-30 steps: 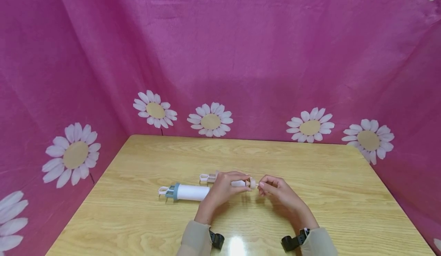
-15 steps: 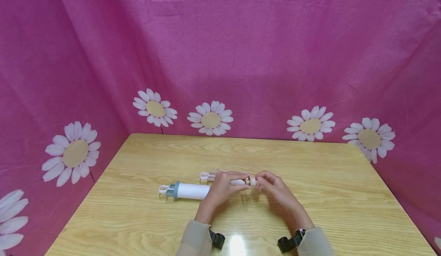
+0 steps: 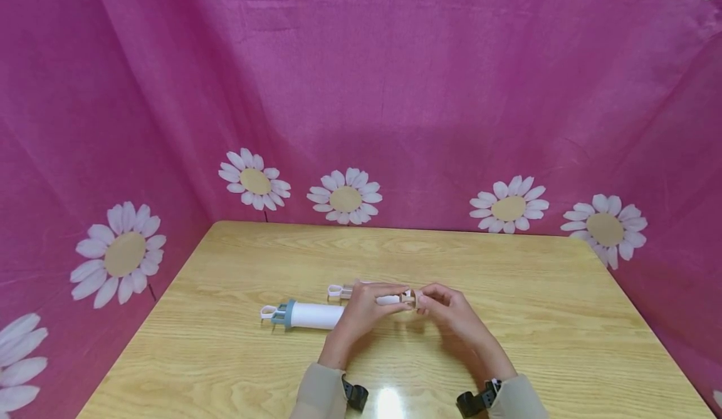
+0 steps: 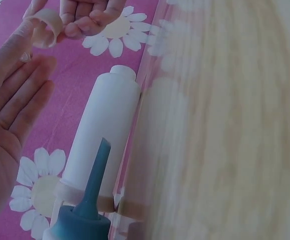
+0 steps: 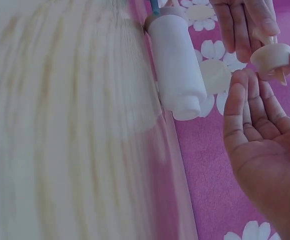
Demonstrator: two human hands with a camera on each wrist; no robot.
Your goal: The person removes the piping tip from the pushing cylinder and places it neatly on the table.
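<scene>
In front of me, both hands meet at a small beige ring-shaped cap (image 3: 418,299). My left hand (image 3: 365,304) pinches it from the left between thumb and fingers. From the right, the thumb and fingertips of my right hand (image 3: 453,312) grip its other side. The right wrist view shows the cap (image 5: 271,57) with a small pointed piece under it. A white bottle-like tube (image 3: 316,315) with a teal collar lies left of my left wrist. Behind my left hand lies a second white tube (image 4: 102,125) with a beige collar, partly hidden in the head view.
White loop ends (image 3: 267,312) stick out leftward from the tubes. A teal pointed piece (image 4: 96,177) stands large in the left wrist view's foreground. The wooden table (image 3: 536,281) is backed by a magenta curtain (image 3: 395,93) with daisies.
My right hand has shifted slightly left, from just beyond the cap to its rim, and its fingers now grip the ring. My left hand and both tubes stay where they were.
</scene>
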